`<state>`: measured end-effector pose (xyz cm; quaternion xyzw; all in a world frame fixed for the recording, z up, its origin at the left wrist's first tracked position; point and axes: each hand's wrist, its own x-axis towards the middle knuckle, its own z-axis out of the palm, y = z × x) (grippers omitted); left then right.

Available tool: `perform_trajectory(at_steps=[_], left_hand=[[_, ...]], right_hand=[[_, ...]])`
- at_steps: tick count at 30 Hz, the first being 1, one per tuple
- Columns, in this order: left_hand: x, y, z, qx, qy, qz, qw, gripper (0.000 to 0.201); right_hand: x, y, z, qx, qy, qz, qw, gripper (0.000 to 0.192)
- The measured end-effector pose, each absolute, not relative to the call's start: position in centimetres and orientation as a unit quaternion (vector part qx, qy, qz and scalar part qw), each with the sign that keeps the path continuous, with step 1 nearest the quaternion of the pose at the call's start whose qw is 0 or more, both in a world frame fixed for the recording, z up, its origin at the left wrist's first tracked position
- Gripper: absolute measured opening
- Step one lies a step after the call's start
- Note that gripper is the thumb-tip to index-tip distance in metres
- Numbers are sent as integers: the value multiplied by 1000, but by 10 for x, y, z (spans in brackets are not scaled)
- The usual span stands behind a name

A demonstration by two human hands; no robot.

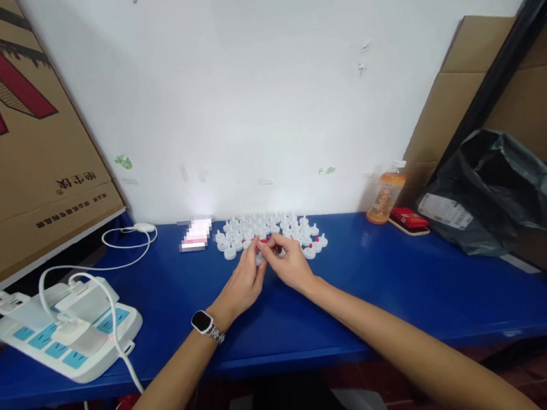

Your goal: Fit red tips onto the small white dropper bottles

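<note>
My left hand (247,276), with a watch on its wrist, is closed around a white plastic nozzle cap (259,258), which is largely hidden by the fingers. My right hand (289,262) meets it from the right, thumb and fingers pinched at a small red tip (264,240) at the top of that cap. Just beyond both hands, many white nozzle caps (230,253) stand close together on the blue table (349,300), spouts mostly up. A few at the right side, such as a red-tipped cap (309,252), carry red tips.
A white power strip (122,333) with plugged-in chargers and cables lies at the left. A blurred bright phone-like object (196,235) is left of the caps. On the right are an orange drink bottle (386,196), a red packet (409,218) on a phone, and a dark plastic bag (483,193).
</note>
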<state>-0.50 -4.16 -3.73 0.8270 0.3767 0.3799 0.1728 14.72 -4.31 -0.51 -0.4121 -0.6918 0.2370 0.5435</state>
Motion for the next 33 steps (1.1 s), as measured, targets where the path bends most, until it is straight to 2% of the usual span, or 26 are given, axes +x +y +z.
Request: perform_trajectory(at_steps=[8,12,20,24,27,33], left_hand=[[-4,-45,-27,828,414,346,153,63],[-9,-45,-19,829,435,327,128,56],[-22,-28,-14,781,505,365,32,16],[-28,-13,-3,776,545,316,-17,14],[-31,-3,3,769,565,294,-50,16],[-40,3,0,747,567,341,-64,18]], right_hand=[[160,-40,1,-403,-716,255,511,12],[177,-34,2,-415,-754,210,465,7],[186,-39,3,-411,-856,75,304,8],[184,-37,8,-437,-837,73,320,5],[180,-23,17,-469,-817,71,327,10],[151,24,30,-496,-837,59,225,14]])
